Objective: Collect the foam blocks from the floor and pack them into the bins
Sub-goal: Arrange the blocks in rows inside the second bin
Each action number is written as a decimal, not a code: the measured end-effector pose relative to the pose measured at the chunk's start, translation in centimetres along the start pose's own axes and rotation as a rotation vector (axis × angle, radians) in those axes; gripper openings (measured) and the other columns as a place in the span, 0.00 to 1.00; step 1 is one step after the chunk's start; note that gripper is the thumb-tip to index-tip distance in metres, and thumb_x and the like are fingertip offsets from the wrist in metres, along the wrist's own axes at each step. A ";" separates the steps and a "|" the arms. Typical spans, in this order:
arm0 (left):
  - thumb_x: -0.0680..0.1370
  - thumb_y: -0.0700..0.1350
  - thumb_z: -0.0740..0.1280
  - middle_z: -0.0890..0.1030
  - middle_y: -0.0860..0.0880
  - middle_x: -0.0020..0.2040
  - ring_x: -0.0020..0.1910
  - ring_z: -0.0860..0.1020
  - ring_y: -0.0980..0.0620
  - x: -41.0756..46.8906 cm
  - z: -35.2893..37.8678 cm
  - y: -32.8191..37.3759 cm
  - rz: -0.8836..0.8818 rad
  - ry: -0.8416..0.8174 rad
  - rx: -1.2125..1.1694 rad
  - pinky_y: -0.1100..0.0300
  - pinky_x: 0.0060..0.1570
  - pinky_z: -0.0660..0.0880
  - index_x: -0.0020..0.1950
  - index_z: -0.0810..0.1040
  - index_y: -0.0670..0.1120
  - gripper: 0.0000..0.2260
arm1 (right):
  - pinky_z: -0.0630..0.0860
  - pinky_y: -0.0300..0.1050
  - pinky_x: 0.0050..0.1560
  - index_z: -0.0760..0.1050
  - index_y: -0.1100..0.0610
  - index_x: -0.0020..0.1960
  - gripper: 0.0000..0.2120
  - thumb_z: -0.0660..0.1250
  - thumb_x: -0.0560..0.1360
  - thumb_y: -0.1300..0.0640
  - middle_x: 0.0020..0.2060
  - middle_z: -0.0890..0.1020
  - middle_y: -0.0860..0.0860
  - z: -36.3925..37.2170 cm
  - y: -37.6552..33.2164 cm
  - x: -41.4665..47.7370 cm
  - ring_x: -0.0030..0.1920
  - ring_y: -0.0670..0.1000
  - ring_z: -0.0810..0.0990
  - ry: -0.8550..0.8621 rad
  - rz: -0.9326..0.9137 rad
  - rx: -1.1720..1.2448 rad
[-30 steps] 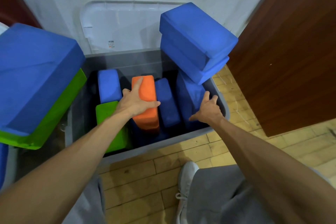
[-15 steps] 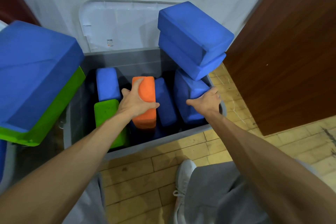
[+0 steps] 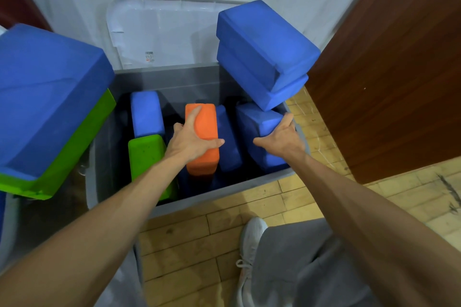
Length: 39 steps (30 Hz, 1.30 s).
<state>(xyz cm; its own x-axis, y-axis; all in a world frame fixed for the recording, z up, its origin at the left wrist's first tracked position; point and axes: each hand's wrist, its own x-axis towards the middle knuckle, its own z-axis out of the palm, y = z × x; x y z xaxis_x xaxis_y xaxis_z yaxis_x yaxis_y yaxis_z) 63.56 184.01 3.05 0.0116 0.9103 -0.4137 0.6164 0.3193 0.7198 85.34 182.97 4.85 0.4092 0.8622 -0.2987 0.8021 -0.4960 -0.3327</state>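
Observation:
A grey bin (image 3: 224, 188) on the floor holds foam blocks standing on edge. My left hand (image 3: 192, 139) grips the orange block (image 3: 205, 129) in the bin's middle, thumb on its right side. My right hand (image 3: 282, 138) grips a blue block (image 3: 257, 122) at the bin's right end. Between them stands another blue block (image 3: 228, 144). A blue block (image 3: 147, 113) and a green block (image 3: 147, 154) stand at the left. Two stacked blue blocks (image 3: 262, 50) rest on the bin's far right corner.
At the left, a blue block (image 3: 45, 92) lies on a green one (image 3: 74, 147) over another bin. A white lid (image 3: 162, 35) leans on the wall behind. A brown door (image 3: 389, 70) stands at the right. My shoe (image 3: 249, 239) rests on the wood floor.
My right hand has moved from lying over the right blue block to gripping it at its near end. The left hand has stayed on the orange block.

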 end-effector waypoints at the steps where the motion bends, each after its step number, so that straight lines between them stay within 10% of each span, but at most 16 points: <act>1: 0.65 0.60 0.76 0.64 0.43 0.64 0.60 0.74 0.40 0.0 0.0 0.0 0.002 0.004 -0.001 0.55 0.58 0.69 0.74 0.52 0.67 0.45 | 0.74 0.59 0.59 0.54 0.55 0.64 0.43 0.75 0.61 0.43 0.62 0.69 0.55 0.0 -0.1 0.1 0.61 0.61 0.73 0.003 -0.011 -0.022; 17: 0.67 0.52 0.75 0.66 0.45 0.55 0.57 0.74 0.40 -1.6 -2.5 -0.5 0.063 0.213 0.029 0.55 0.54 0.69 0.74 0.55 0.64 0.42 | 0.72 0.53 0.53 0.50 0.60 0.72 0.49 0.73 0.65 0.39 0.65 0.67 0.56 0.5 -2.1 0.3 0.62 0.60 0.74 -0.010 -0.044 -0.250; 21: 0.71 0.57 0.72 0.61 0.38 0.67 0.67 0.67 0.37 -0.8 -3.5 -0.6 -0.016 0.139 0.216 0.50 0.65 0.65 0.78 0.52 0.54 0.42 | 0.72 0.52 0.51 0.48 0.61 0.73 0.51 0.73 0.65 0.38 0.64 0.68 0.56 1.1 -2.5 -0.4 0.61 0.59 0.74 0.000 -0.093 -0.298; 25: 0.72 0.46 0.72 0.52 0.39 0.76 0.74 0.55 0.38 -0.8 -2.4 0.9 0.360 0.274 0.722 0.48 0.73 0.52 0.74 0.61 0.41 0.34 | 0.72 0.53 0.50 0.51 0.60 0.72 0.47 0.73 0.66 0.41 0.63 0.68 0.56 1.9 -2.1 -0.8 0.60 0.59 0.73 0.003 -0.138 -0.235; 27: 0.71 0.37 0.69 0.60 0.40 0.74 0.70 0.64 0.39 -0.8 -1.4 2.8 0.461 0.178 0.772 0.50 0.66 0.63 0.72 0.63 0.40 0.30 | 0.73 0.55 0.54 0.52 0.59 0.71 0.48 0.74 0.64 0.38 0.64 0.68 0.56 1.3 -1.3 -0.2 0.62 0.60 0.72 -0.037 -0.131 -0.134; 33: 0.76 0.34 0.59 0.68 0.40 0.63 0.61 0.73 0.34 0.1 5.5 5.2 0.221 -0.128 0.526 0.45 0.55 0.69 0.63 0.68 0.39 0.15 | 0.71 0.55 0.60 0.59 0.55 0.70 0.47 0.74 0.61 0.33 0.65 0.66 0.55 -0.1 1.6 1.4 0.65 0.57 0.70 -0.141 -0.124 0.091; 39: 0.77 0.53 0.67 0.56 0.35 0.74 0.71 0.63 0.38 4.9 11.5 3.2 -0.347 -0.216 0.106 0.51 0.67 0.64 0.76 0.53 0.37 0.37 | 0.73 0.49 0.58 0.66 0.54 0.69 0.43 0.74 0.62 0.34 0.63 0.73 0.53 -0.7 3.3 3.8 0.62 0.54 0.73 -0.159 -0.222 0.132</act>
<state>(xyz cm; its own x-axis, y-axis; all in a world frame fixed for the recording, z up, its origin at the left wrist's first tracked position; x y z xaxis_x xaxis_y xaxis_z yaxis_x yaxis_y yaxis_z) 74.64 186.47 -3.02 -0.0525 0.6739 -0.7370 0.6901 0.5579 0.4610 89.89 184.69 3.24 0.1484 0.9294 -0.3381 0.7965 -0.3149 -0.5161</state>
